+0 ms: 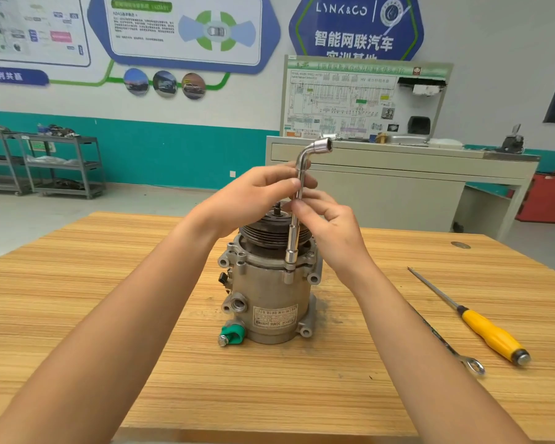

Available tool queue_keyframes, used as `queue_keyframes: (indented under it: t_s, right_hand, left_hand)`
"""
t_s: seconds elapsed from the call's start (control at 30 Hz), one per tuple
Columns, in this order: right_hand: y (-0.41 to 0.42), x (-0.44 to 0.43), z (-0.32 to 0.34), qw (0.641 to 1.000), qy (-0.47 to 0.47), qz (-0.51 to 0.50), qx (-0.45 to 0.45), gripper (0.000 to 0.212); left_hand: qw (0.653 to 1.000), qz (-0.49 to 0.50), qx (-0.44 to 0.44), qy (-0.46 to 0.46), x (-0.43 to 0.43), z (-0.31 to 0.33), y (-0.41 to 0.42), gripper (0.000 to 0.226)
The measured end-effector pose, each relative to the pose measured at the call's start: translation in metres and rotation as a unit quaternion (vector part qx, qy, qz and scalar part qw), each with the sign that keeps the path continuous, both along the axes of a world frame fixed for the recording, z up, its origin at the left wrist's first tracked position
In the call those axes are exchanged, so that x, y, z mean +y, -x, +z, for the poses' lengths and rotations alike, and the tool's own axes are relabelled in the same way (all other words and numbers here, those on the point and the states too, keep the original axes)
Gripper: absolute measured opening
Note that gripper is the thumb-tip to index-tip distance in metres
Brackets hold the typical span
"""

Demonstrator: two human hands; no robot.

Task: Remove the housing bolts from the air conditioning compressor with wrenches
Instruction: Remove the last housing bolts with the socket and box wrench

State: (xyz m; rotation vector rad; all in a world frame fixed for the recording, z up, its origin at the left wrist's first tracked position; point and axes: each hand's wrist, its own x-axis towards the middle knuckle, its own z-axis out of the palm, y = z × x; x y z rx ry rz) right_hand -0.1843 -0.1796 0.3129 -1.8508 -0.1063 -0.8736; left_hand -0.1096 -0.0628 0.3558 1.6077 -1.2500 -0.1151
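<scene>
In the head view, the compressor (269, 293) is seen standing upright near the middle of the wooden table (77, 299), well back from the near edge and closer to the far one. Broad stretches of wood are seen to its left and in front. To its right, well apart, a ring spanner (455, 350) and a yellow-handled screwdriver (491, 334) are laid side by side. An L-shaped socket wrench (297, 203) is held upright, its lower socket seated on a bolt (289, 269) at the housing flange. The upper shaft is wrapped by the curled fingers of the left hand (257, 193). The shaft just below is pinched narrowly by the right hand (330, 222).
</scene>
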Motion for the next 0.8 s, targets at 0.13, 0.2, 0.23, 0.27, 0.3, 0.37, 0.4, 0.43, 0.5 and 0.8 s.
queue_keyframes:
  t_s: [0.13,0.2,0.23,0.27,0.3,0.37,0.4,0.43,0.5,0.8]
  right_hand:
    - [0.003,0.001,-0.002,0.997,0.051,-0.048,0.014,0.010]
    - [0.006,0.004,-0.003,0.993,0.069,-0.095,-0.010,0.011]
    - [0.006,0.005,-0.003,0.992,0.071,-0.101,-0.024,0.014]
    - [0.007,0.005,-0.003,0.992,0.073,-0.101,-0.036,0.016]
    - [0.007,0.005,-0.001,0.992,0.076,-0.095,-0.039,0.015]
    - [0.005,0.003,0.002,0.993,0.085,-0.082,-0.026,0.008]
    - [0.004,0.001,0.002,0.993,0.088,-0.078,-0.012,0.007]
    - [0.004,-0.001,0.002,0.994,0.086,-0.068,0.002,0.011]
    - [0.003,-0.003,0.001,0.996,0.073,-0.041,0.021,0.017]
    - [0.005,0.007,-0.002,0.980,0.104,-0.156,-0.063,0.014]
  left_hand:
    - [0.999,0.014,0.024,0.036,0.000,0.000,0.001,0.017]
    - [0.998,0.038,0.017,0.044,-0.003,-0.001,0.002,0.016]
    - [0.997,0.048,0.015,0.052,-0.004,-0.001,0.002,0.014]
    - [0.997,0.055,0.013,0.057,-0.004,-0.002,0.001,0.013]
    - [0.997,0.056,0.012,0.055,-0.003,-0.003,0.000,0.012]
    - [0.999,0.029,0.021,0.025,0.001,-0.003,-0.003,0.018]
    - [0.999,0.008,0.034,0.008,0.003,-0.004,-0.004,0.022]
    - [0.999,-0.008,0.042,-0.002,0.005,-0.004,-0.006,0.024]
    - [0.999,-0.016,0.033,0.004,0.006,-0.003,-0.007,0.023]
    - [0.996,0.065,0.017,0.053,0.001,-0.004,-0.003,0.006]
